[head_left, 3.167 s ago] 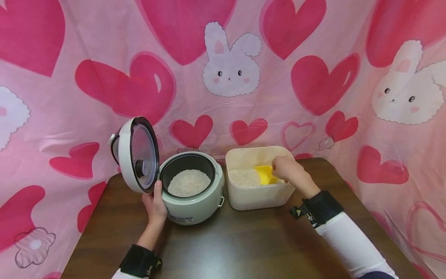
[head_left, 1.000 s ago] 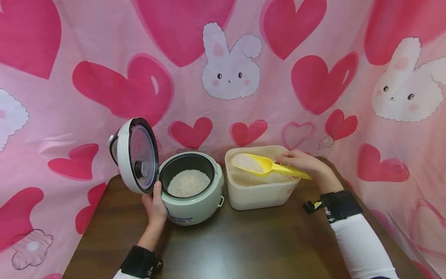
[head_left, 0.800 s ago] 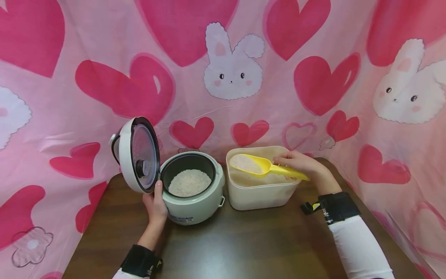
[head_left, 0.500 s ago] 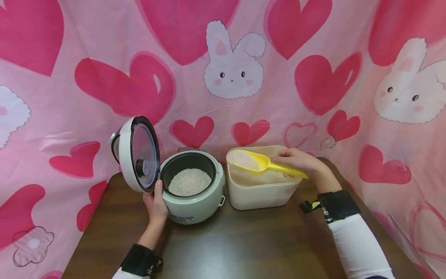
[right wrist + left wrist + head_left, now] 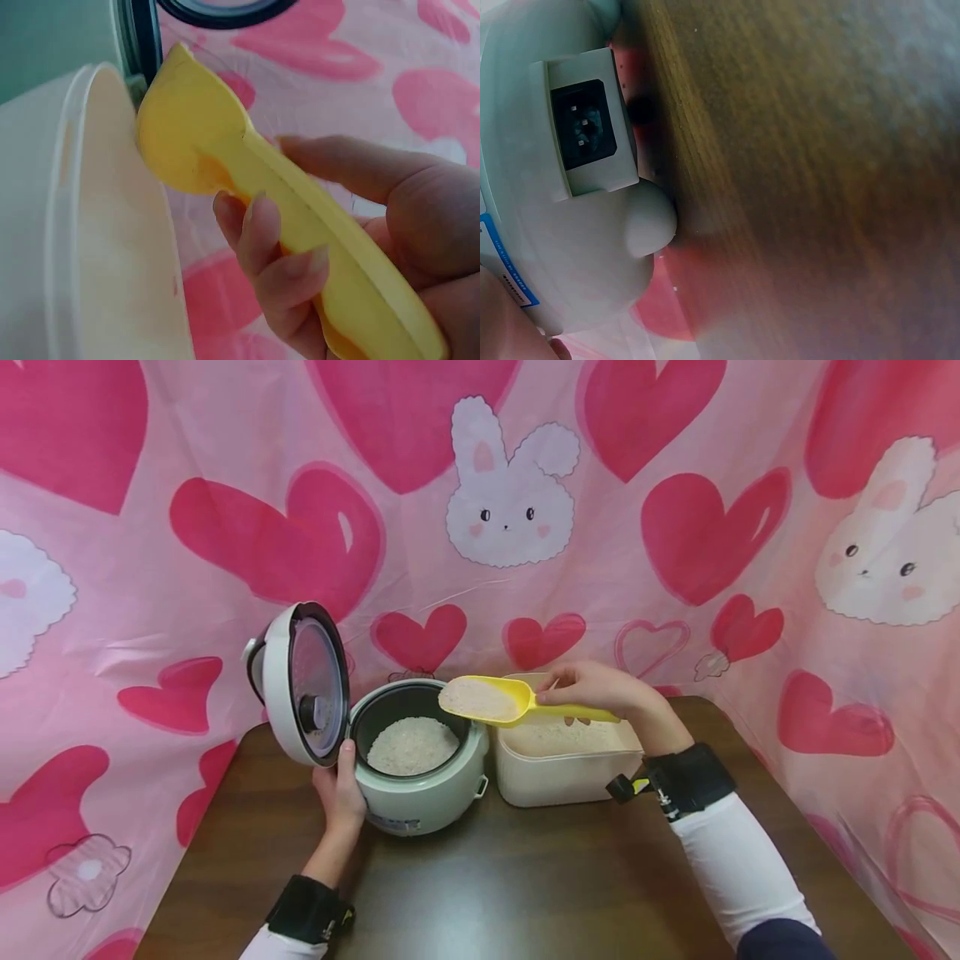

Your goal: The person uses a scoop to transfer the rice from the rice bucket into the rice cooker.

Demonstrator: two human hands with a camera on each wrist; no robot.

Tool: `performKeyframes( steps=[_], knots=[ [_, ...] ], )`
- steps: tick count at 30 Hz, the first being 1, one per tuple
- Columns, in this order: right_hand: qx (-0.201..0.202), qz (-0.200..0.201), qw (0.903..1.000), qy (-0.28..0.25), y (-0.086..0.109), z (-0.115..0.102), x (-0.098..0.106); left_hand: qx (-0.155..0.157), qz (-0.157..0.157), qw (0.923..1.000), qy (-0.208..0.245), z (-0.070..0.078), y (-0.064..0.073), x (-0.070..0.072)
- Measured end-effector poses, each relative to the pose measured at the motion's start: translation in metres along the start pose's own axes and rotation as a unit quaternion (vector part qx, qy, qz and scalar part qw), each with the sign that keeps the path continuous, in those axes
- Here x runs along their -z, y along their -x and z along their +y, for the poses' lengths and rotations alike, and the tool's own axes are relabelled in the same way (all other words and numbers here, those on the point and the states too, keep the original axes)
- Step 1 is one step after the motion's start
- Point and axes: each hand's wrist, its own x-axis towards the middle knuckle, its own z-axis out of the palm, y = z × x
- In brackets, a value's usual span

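Pink heart-print backdrop (image 5: 540,597), dk wood bench (image 5: 495,877). On head cam I've R grip (image 5: 603,689) clamped on yellow scoop (image 5: 517,710), pale load in bowl, above cooker (image 5: 427,803) rim at 2 o'clock; cream tub (image 5: 558,777) at cooker's 3, raised lid (image 5: 311,681) at 10. L grip (image 5: 341,793) rests vs cooker, thumb straight. Only L wrist cam gives me power socket (image 5: 585,124); R wrist, scoop's underside.

White sleeves (image 5: 738,862) run up to black wristbands (image 5: 696,779).
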Motion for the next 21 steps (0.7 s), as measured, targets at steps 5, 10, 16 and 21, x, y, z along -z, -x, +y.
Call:
performKeyframes(
  steps=[5, 10, 16, 21],
  knots=[
    [0.004, 0.001, 0.9994, 0.036, -0.007, -0.026, -0.008, -0.004, 0.004, 1.0, 0.005, -0.002, -0.001, -0.002],
    [-0.005, 0.01, 0.9967, 0.08, -0.01, -0.05, -0.016, -0.007, 0.001, 1.0, 0.0, -0.002, -0.003, -0.001],
    [-0.006, 0.038, 0.9919, 0.121, -0.015, -0.066, -0.027, -0.006, 0.004, 1.0, 0.005, -0.001, -0.002, 0.0],
    [0.009, 0.075, 0.9853, 0.153, -0.017, -0.075, -0.036, -0.004, 0.008, 1.0, 0.001, 0.0, 0.0, 0.0]
  ],
)
